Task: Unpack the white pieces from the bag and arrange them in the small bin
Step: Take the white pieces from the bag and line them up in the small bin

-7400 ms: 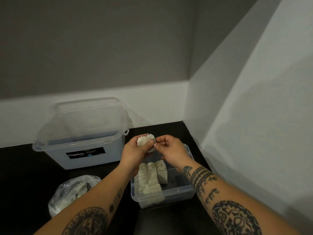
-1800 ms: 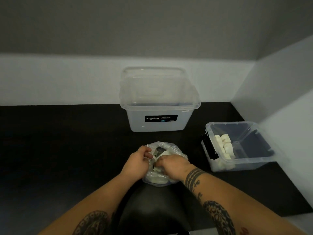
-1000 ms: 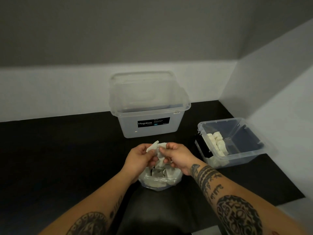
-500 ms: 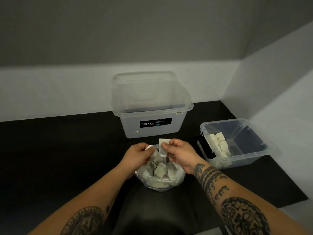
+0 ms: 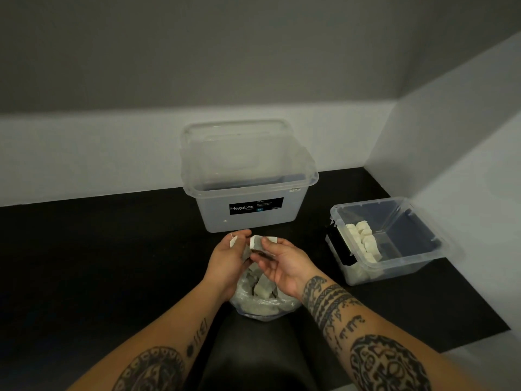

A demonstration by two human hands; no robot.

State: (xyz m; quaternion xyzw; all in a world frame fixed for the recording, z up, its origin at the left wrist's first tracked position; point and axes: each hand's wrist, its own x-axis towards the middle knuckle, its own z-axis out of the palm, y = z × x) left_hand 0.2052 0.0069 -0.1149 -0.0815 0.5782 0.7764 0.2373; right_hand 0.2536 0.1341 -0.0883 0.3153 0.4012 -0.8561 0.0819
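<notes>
Within the last two seconds both hands had been drawn up out of the bag [image 5: 263, 304], in whose mouth they had been buried, and were now held just above it. One white piece [image 5: 255, 241] was pinched between the thumb and fingertips of the right hand [image 5: 284, 265], whose palm had been turned upward. A smaller white bit [image 5: 233, 242] was pinched at the fingertips of the left hand [image 5: 227, 259]; whether it was a whole piece or only a tag could not be told. The hands were kept close together, as if the two were being separated. The bag was left lying open on the desk [image 5: 112, 249], with several pieces visible inside. In the small bin [image 5: 400, 268], well apart to the right, the row of white pieces [image 5: 362, 241] along its left side was unchanged. It was judged that the fetch from the bag had been completed, so that only the carry across and the setting beside the row remained for this piece. Much unpacking was still left.
</notes>
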